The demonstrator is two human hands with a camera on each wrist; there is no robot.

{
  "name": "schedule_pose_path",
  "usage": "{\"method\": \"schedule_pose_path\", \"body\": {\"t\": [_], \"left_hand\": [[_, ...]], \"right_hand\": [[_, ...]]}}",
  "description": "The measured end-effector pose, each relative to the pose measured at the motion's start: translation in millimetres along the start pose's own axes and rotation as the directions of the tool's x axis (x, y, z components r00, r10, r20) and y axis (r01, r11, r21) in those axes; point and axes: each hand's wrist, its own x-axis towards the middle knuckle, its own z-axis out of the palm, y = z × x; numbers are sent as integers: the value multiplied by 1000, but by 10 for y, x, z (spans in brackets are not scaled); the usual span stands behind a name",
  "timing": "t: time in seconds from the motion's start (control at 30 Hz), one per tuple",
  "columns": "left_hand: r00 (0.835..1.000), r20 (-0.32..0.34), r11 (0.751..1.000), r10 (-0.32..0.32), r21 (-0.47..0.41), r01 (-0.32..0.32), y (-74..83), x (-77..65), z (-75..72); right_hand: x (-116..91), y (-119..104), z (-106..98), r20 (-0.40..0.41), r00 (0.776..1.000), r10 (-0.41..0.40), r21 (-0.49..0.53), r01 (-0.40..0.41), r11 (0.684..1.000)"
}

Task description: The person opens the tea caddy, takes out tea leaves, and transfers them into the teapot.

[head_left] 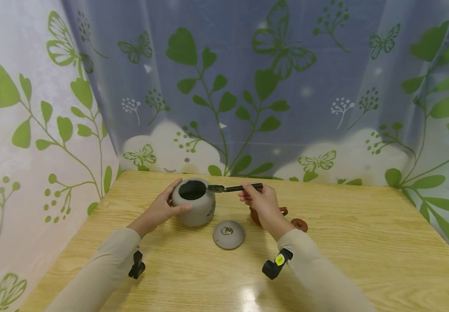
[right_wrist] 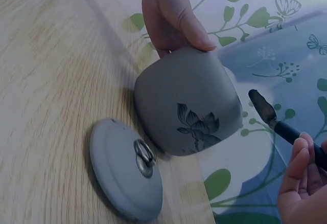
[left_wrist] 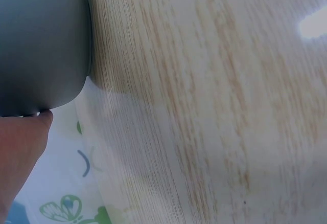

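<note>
A round grey ceramic jar [head_left: 195, 214] stands uncovered, its dark mouth facing up. My left hand [head_left: 163, 211] grips it from the left, thumb along the near side and fingers around the far side. A lotus design marks the jar [right_wrist: 179, 91] in the right wrist view. My right hand [head_left: 265, 204] pinches the black handle of a small scoop [head_left: 232, 188], whose dark bowl points left at the jar's right rim. Below the scoop, the grey lid [head_left: 229, 240] with a metal ring lies on the table. The left wrist view shows the jar's side [left_wrist: 41, 45] and a fingertip.
A reddish-brown teapot [head_left: 254, 216] is mostly hidden behind my right hand, its handle showing at the right. Its small lid [head_left: 299, 225] lies beside it on the wood-grain table [head_left: 345, 251]. A curtain [head_left: 240, 86] with leaves and butterflies hangs behind the table.
</note>
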Motion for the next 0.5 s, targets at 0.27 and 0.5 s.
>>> {"method": "schedule_pose_path", "body": {"t": [0.27, 0.5], "left_hand": [[1000, 0, 1000, 1, -3, -1, 6, 1, -2], [1000, -3, 1000, -1, -3, 1, 6, 4, 1]], "right_hand": [[-50, -14, -312, -7, 1000, -3, -59, 3, 998], [-98, 1, -574, -43, 999, -12, -80, 9, 997]]}}
